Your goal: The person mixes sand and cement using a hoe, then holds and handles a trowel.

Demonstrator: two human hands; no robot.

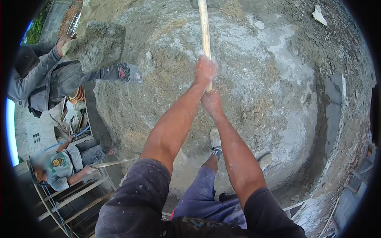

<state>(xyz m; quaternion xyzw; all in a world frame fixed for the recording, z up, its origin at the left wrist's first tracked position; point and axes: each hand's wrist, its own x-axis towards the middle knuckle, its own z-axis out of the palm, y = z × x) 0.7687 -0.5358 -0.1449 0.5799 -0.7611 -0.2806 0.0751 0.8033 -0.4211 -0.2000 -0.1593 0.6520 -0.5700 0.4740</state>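
My left hand (205, 72) is closed around a long pale wooden handle (204, 29), higher up it than my right hand. Nearer my body, my right hand (212, 104) grips the handle's lower end. The handle runs up to the top edge of the view, where a dark grey tool head (209, 4) shows only in part; whether it is a shovel or a hoe I cannot tell. Beneath both hands spreads a broad mound of sandy material (170, 95) with grey-white powder and wet patches on it. My foot (216, 144) stands in this material.
At upper left a co-worker (43, 79) holds a squarish, mortar-crusted object (97, 45) over the mound's edge. Another person (67, 162), lower left, grasps a long pole (115, 162) beside wooden rails (75, 198). A wet channel (321, 119) curves along the right side.
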